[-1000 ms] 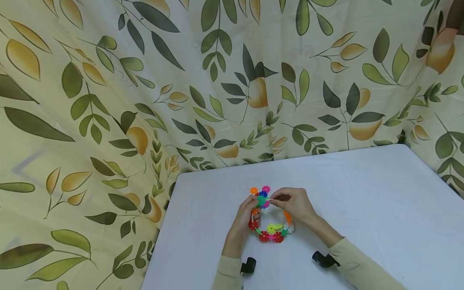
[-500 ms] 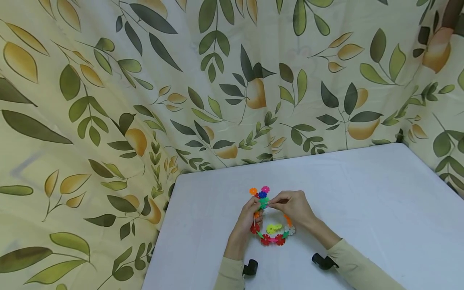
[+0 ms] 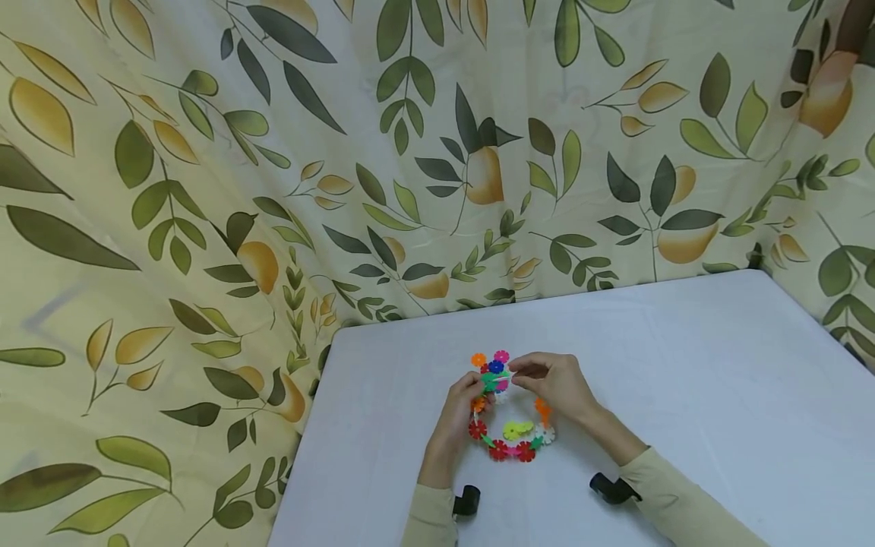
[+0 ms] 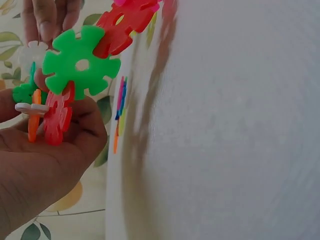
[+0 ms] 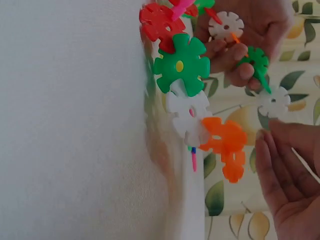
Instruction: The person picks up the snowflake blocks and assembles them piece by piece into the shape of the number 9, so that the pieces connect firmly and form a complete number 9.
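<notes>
My left hand [image 3: 456, 414] grips a chain of interlocking flower-shaped plastic discs, curved into an unclosed ring. In the left wrist view its fingers curl round the red, orange and white discs near one end. At that end a white disc [image 5: 274, 101] joins a green disc [image 5: 256, 61]. The thumb and fingertips of my right hand [image 3: 557, 386] pinch this white disc by its edge. From there the chain runs through red discs [image 3: 499, 450] and a larger-looking green disc [image 4: 82, 62] to another white disc [image 5: 189, 112]. Its other end, with orange discs [image 5: 223, 136], hangs free beside my right hand.
Loose flower discs lie beyond my hands, among them an orange disc [image 3: 478, 359], a pink disc [image 3: 502, 355] and a blue disc [image 3: 495, 367]. Yellow discs [image 3: 517, 431] lie inside the ring's outline. A white-covered table [image 3: 683, 365] meets a leaf-patterned curtain [image 3: 437, 152].
Both hands dip slightly toward me, then rise back to about where they were. The right fingertips stay at the white disc, which now shows more plainly between the hands.
</notes>
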{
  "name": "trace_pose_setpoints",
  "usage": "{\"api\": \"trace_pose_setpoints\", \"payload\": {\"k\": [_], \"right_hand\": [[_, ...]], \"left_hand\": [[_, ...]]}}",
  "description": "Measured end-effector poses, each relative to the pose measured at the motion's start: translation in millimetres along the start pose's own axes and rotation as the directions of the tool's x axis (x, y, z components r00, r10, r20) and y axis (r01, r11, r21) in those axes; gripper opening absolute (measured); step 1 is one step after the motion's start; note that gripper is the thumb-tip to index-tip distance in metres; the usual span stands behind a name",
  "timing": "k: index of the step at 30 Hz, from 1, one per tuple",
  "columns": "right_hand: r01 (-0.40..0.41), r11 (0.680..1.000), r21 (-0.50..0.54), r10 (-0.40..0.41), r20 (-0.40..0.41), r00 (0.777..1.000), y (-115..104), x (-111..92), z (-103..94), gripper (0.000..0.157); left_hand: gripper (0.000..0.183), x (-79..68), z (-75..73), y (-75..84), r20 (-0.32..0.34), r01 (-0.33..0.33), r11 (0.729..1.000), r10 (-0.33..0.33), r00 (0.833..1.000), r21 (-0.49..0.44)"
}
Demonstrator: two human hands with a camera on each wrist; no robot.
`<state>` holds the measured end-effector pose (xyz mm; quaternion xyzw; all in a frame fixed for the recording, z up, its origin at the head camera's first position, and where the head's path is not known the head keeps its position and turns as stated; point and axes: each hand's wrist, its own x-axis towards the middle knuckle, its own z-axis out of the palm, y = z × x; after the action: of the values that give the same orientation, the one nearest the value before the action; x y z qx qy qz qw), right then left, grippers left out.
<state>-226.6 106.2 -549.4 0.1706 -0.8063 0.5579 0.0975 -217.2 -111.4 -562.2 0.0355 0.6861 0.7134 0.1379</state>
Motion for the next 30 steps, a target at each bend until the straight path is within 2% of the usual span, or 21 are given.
{"api": "trace_pose_setpoints", "payload": {"k": [6, 11, 15, 20, 22, 25, 28, 30], "right_hand": [[-0.074, 0.984, -0.161, 0.076, 0.007, 0.997, 8.7, 4.7, -2.1, 0.013], [-0.13, 0.968, -0.216, 0.156, 0.11, 0.982, 13.5, 14.9, 2.1, 0.018], [-0.132, 0.953, -0.272, 0.191, 0.202, 0.961, 18.5, 24.2, 10.1, 0.021], [-0.099, 0.924, -0.37, 0.212, 0.28, 0.936, 24.7, 34.0, 23.2, 0.021], [-0.087, 0.912, -0.4, 0.216, 0.289, 0.932, 25.9, 35.9, 26.2, 0.019], [-0.083, 0.905, -0.418, 0.214, 0.277, 0.937, 26.6, 36.9, 27.8, 0.015], [-0.082, 0.912, -0.402, 0.196, 0.251, 0.948, 25.8, 36.7, 27.4, 0.015], [-0.095, 0.919, -0.383, 0.194, 0.23, 0.954, 25.8, 36.3, 26.8, 0.016]], "left_hand": [[0.025, 1.3, -5.7, -1.0, -0.014, 0.009, 1.0, -0.009, 1.0, 0.022], [0.025, 2.6, -7.6, -0.3, -0.026, 0.029, 1.0, -0.029, 0.999, 0.009], [0.027, 2.8, -7.3, 0.0, -0.006, 0.037, 0.999, -0.037, 0.999, 0.006], [0.04, 3.4, -8.3, -1.4, 0.02, -0.013, 0.999, 0.013, 1.0, 0.032], [0.042, 3.8, -8.3, -2.7, 0.022, -0.033, 0.998, 0.032, 0.999, 0.044], [0.033, 4.0, -7.5, -4.4, 0.023, -0.05, 0.997, 0.048, 0.999, 0.062], [0.031, 3.6, -7.3, -4.9, 0.024, -0.061, 0.995, 0.059, 0.998, 0.074], [0.037, 3.1, -7.2, -4.4, 0.024, -0.075, 0.994, 0.073, 0.997, 0.077]]}}
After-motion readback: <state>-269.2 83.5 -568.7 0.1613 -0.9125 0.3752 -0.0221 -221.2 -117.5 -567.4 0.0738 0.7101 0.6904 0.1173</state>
